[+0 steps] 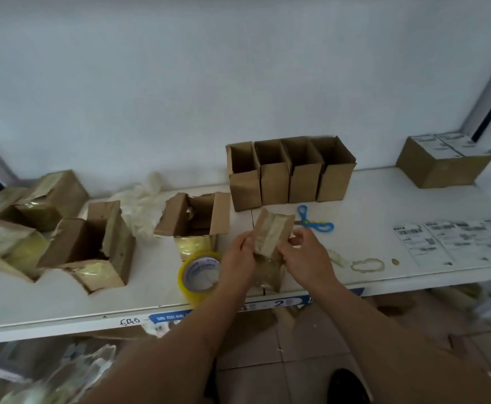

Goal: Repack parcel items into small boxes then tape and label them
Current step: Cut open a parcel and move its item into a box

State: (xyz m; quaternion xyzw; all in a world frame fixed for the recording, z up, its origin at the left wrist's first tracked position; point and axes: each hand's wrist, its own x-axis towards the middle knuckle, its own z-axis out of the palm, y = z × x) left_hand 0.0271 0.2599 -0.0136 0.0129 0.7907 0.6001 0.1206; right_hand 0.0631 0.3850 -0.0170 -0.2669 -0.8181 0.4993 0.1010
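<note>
A small taped cardboard parcel (272, 233) stands near the front edge of the white shelf (384, 199), its top flaps standing up. My left hand (238, 258) grips its left side and my right hand (305, 252) grips its right side at the flap. A roll of clear yellowish tape (200, 275) lies just left of my left hand. Several open small boxes (291, 176) stand in a row behind the parcel. Shipping labels (454, 240) lie on the shelf at the right.
Blue scissors (314, 221) lie behind my right hand. Torn open parcels (92, 246) (192, 223) and more taped ones (20, 217) crowd the left. A sealed labelled box (442, 161) sits far right. Tape scraps (366, 264) lie near the front edge.
</note>
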